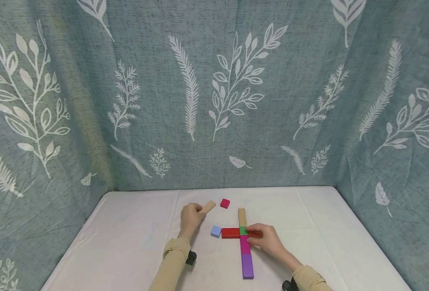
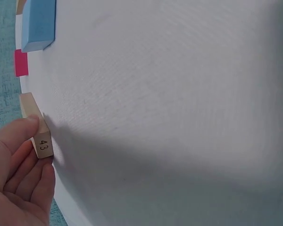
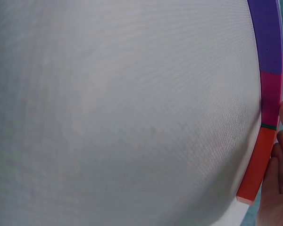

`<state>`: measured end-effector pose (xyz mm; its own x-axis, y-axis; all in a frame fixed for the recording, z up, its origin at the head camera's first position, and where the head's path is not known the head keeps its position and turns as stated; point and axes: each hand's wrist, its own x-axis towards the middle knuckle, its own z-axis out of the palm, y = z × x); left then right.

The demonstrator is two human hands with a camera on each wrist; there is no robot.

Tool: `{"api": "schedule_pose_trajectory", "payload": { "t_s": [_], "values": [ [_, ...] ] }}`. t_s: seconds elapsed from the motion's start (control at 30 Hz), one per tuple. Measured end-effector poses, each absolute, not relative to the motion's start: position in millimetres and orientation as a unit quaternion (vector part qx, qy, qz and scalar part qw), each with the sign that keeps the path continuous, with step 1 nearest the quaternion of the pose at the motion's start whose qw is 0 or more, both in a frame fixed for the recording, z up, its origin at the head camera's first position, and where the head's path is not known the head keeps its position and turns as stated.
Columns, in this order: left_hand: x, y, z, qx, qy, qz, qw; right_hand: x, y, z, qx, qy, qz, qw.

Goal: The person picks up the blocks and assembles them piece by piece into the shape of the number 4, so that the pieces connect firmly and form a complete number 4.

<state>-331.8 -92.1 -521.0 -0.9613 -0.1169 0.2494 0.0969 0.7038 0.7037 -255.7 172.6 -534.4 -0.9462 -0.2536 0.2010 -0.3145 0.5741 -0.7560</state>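
In the head view my left hand pinches a plain wooden block between thumb and fingers. The left wrist view shows "43" on the end of that wooden block. My right hand lies over the right red block, fingertips at the green block and thumb by the magenta block. A purple block continues below the magenta one. Another plain wooden block extends above the green, and a left red block extends leftward. Together they form a cross.
A light blue block lies just left of the cross. Farther back, a crimson block sits apart, near the held wooden block. The white-covered table is bordered by a teal leaf-patterned curtain.
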Motion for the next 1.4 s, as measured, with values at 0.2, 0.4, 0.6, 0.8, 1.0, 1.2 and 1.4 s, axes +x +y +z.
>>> {"api": "schedule_pose_trajectory", "payload": {
  "t_s": [0.2,0.4,0.6,0.8,1.0,1.2,1.4],
  "values": [
    [-328,-92,-518,0.022,-0.912,-0.388,0.130,-254,174,-535,0.171,-0.886,0.429,0.045],
    [-323,-91,-516,0.030,-0.909,-0.394,0.133,-254,175,-536,0.194,-0.884,0.419,0.071],
    [-320,-91,-518,0.041,-0.907,-0.398,0.133,-253,173,-537,0.163,-0.890,0.423,0.047],
    [-321,-92,-516,0.047,-0.905,-0.403,0.127,-252,172,-536,0.155,-0.893,0.422,0.036],
    [-326,-97,-507,0.042,-0.903,-0.406,0.137,-252,171,-535,0.154,-0.889,0.429,0.038],
    [-331,-104,-495,0.040,-0.902,-0.405,0.145,-251,170,-536,0.158,-0.889,0.428,0.038],
    [-334,-111,-481,0.031,-0.901,-0.397,0.171,-251,170,-534,0.154,-0.890,0.429,0.038]
  ]
}}
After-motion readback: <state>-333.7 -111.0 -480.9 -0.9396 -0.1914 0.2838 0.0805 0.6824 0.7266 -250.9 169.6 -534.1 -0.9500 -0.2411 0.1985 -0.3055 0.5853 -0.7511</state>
